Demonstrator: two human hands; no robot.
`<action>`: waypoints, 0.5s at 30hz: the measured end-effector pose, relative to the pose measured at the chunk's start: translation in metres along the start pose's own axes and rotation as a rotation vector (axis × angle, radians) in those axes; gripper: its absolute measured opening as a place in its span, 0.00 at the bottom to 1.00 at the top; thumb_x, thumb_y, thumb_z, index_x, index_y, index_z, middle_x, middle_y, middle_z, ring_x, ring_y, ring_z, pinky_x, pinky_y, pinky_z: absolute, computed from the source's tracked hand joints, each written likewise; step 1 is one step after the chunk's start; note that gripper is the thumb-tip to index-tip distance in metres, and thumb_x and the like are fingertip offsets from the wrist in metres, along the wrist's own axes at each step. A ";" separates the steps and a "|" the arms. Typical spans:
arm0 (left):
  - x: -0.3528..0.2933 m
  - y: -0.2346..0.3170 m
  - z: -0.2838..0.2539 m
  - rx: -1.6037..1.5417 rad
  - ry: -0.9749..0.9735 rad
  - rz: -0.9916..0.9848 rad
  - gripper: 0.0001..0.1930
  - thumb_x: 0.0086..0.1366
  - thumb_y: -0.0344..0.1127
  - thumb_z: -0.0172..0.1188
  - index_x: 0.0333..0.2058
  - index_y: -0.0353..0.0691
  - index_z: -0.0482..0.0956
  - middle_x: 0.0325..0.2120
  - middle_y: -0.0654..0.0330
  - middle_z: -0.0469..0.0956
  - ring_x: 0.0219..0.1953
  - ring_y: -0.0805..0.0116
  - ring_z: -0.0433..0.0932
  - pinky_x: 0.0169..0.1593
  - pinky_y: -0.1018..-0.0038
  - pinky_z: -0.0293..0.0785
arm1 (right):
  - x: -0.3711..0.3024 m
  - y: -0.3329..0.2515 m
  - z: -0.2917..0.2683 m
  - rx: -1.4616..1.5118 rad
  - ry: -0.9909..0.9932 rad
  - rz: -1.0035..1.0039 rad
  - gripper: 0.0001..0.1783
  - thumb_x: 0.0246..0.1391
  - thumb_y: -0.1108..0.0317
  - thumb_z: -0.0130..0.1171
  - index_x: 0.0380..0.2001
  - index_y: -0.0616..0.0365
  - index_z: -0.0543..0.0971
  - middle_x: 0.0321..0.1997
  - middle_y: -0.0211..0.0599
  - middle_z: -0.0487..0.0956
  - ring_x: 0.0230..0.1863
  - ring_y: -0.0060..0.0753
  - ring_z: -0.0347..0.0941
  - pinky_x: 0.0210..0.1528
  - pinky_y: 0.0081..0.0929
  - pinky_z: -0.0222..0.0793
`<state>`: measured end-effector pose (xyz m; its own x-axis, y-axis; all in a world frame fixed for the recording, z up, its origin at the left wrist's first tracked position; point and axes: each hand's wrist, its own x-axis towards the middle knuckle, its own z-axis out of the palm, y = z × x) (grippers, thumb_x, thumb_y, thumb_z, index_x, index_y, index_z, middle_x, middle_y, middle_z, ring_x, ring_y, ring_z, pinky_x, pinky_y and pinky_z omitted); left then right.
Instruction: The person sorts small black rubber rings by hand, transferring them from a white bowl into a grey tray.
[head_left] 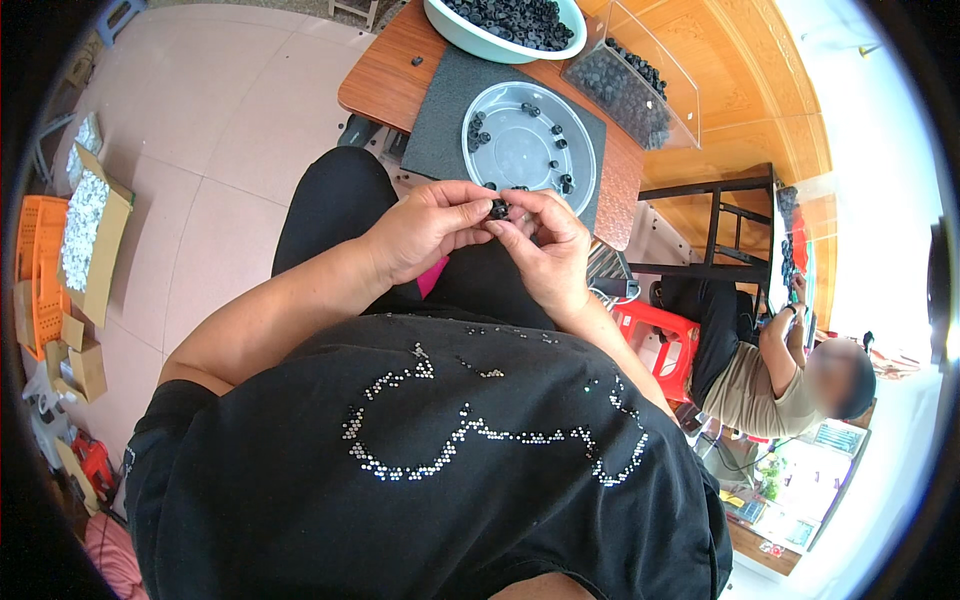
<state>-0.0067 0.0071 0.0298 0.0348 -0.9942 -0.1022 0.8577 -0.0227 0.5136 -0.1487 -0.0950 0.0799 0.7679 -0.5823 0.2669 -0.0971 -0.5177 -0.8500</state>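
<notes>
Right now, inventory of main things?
held part: 1, black, between hands
loose parts: many, black, mostly basins and bin
clear basin: 1, colourless, on mat
green basin: 1, pale green, on table
bin: 1, clear, beside green basin
mat: 1, grey, on table
table: 1, brown, ahead
stool: 1, red, right
crate: count unclear, orange, left
carton: 1, brown, left
co-worker: 1, beige top, right
left hand: 1, bare, on part
right hand: 1, bare, on part

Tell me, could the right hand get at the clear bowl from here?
Probably yes: the right hand looks close to the near rim of the clear bowl, with nothing visible blocking the way. It is busy, though, holding a black part with the left hand.
</notes>
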 end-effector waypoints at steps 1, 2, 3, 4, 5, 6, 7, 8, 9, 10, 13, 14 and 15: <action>0.000 0.000 0.002 0.028 0.009 0.012 0.10 0.67 0.33 0.51 0.44 0.37 0.76 0.39 0.58 0.78 0.41 0.72 0.77 0.48 0.75 0.74 | 0.000 0.001 0.000 0.000 0.000 -0.001 0.16 0.41 0.77 0.68 0.38 0.59 0.79 0.28 0.29 0.74 0.24 0.16 0.68 0.26 0.15 0.65; 0.000 0.001 0.003 0.056 0.019 0.024 0.10 0.67 0.33 0.51 0.44 0.37 0.76 0.38 0.59 0.78 0.40 0.72 0.77 0.48 0.74 0.74 | 0.000 0.002 -0.001 0.012 -0.003 -0.012 0.17 0.41 0.77 0.68 0.38 0.59 0.80 0.28 0.29 0.74 0.25 0.16 0.68 0.27 0.15 0.65; -0.001 0.001 0.003 0.056 0.019 0.024 0.10 0.67 0.33 0.51 0.44 0.37 0.76 0.38 0.59 0.78 0.40 0.72 0.77 0.48 0.74 0.74 | 0.000 0.003 -0.001 0.024 -0.006 -0.023 0.17 0.41 0.77 0.68 0.39 0.59 0.80 0.28 0.29 0.74 0.26 0.16 0.68 0.27 0.15 0.65; -0.001 0.002 0.004 0.054 0.015 0.020 0.10 0.67 0.33 0.51 0.43 0.37 0.76 0.38 0.59 0.78 0.40 0.72 0.78 0.47 0.75 0.75 | 0.000 0.002 -0.001 0.024 -0.006 -0.024 0.17 0.41 0.77 0.68 0.39 0.59 0.80 0.28 0.29 0.74 0.26 0.16 0.68 0.27 0.15 0.65; -0.002 0.002 0.004 0.051 0.012 0.015 0.10 0.67 0.33 0.51 0.43 0.37 0.76 0.37 0.59 0.78 0.39 0.73 0.78 0.47 0.75 0.75 | 0.000 0.000 -0.001 0.028 -0.015 -0.013 0.17 0.41 0.77 0.68 0.39 0.59 0.80 0.29 0.29 0.74 0.26 0.16 0.68 0.27 0.15 0.65; -0.001 0.002 0.004 0.051 0.013 0.015 0.10 0.67 0.33 0.51 0.43 0.37 0.76 0.37 0.59 0.78 0.39 0.73 0.78 0.47 0.75 0.75 | 0.000 -0.001 -0.001 0.032 -0.025 -0.002 0.18 0.41 0.77 0.69 0.39 0.58 0.80 0.29 0.29 0.74 0.26 0.17 0.68 0.27 0.15 0.65; -0.001 0.002 0.004 0.079 0.014 0.017 0.10 0.67 0.34 0.51 0.43 0.36 0.76 0.37 0.59 0.79 0.39 0.73 0.78 0.46 0.75 0.75 | 0.001 -0.002 -0.002 0.032 -0.026 -0.002 0.18 0.41 0.77 0.69 0.39 0.58 0.80 0.29 0.29 0.74 0.26 0.17 0.68 0.27 0.15 0.65; -0.001 0.002 0.004 0.107 0.014 0.018 0.11 0.67 0.34 0.52 0.43 0.36 0.76 0.37 0.59 0.79 0.38 0.73 0.78 0.46 0.75 0.75 | 0.002 -0.002 -0.004 0.010 -0.047 -0.012 0.17 0.40 0.76 0.69 0.38 0.58 0.80 0.29 0.29 0.74 0.26 0.17 0.67 0.27 0.15 0.65; -0.001 0.003 0.004 0.107 0.014 0.018 0.11 0.67 0.34 0.52 0.43 0.36 0.76 0.37 0.59 0.79 0.38 0.73 0.78 0.46 0.75 0.75 | 0.003 -0.002 -0.005 -0.012 -0.068 -0.023 0.17 0.40 0.76 0.69 0.38 0.57 0.81 0.29 0.29 0.74 0.26 0.17 0.67 0.27 0.15 0.64; -0.001 0.004 0.004 0.119 0.008 0.003 0.10 0.67 0.34 0.52 0.42 0.37 0.77 0.35 0.61 0.78 0.38 0.75 0.77 0.46 0.77 0.74 | 0.003 -0.002 -0.006 -0.013 -0.068 -0.023 0.17 0.40 0.76 0.69 0.38 0.57 0.81 0.29 0.29 0.74 0.26 0.17 0.67 0.27 0.15 0.64; 0.000 0.007 0.003 0.158 -0.006 -0.031 0.09 0.67 0.35 0.53 0.39 0.38 0.78 0.33 0.63 0.78 0.36 0.78 0.76 0.45 0.80 0.74 | 0.006 -0.005 -0.012 -0.023 -0.106 -0.017 0.16 0.39 0.75 0.70 0.36 0.57 0.81 0.29 0.29 0.73 0.25 0.17 0.66 0.27 0.16 0.64; 0.000 0.007 0.002 0.184 -0.015 -0.051 0.09 0.66 0.36 0.54 0.38 0.38 0.78 0.32 0.64 0.78 0.35 0.78 0.76 0.44 0.80 0.74 | 0.008 -0.008 -0.014 -0.028 -0.148 0.005 0.16 0.39 0.75 0.70 0.35 0.58 0.81 0.28 0.28 0.73 0.25 0.17 0.65 0.26 0.16 0.63; 0.000 0.008 0.002 0.184 -0.015 -0.051 0.09 0.66 0.36 0.54 0.38 0.38 0.78 0.32 0.64 0.78 0.35 0.78 0.76 0.44 0.80 0.74 | 0.009 -0.009 -0.016 -0.033 -0.191 0.027 0.15 0.38 0.75 0.70 0.34 0.58 0.81 0.28 0.28 0.72 0.25 0.17 0.64 0.26 0.16 0.62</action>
<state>-0.0008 0.0065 0.0353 -0.0149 -0.9927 -0.1198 0.7496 -0.0904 0.6556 -0.1509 -0.1050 0.0972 0.8705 -0.4686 0.1508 -0.1377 -0.5260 -0.8393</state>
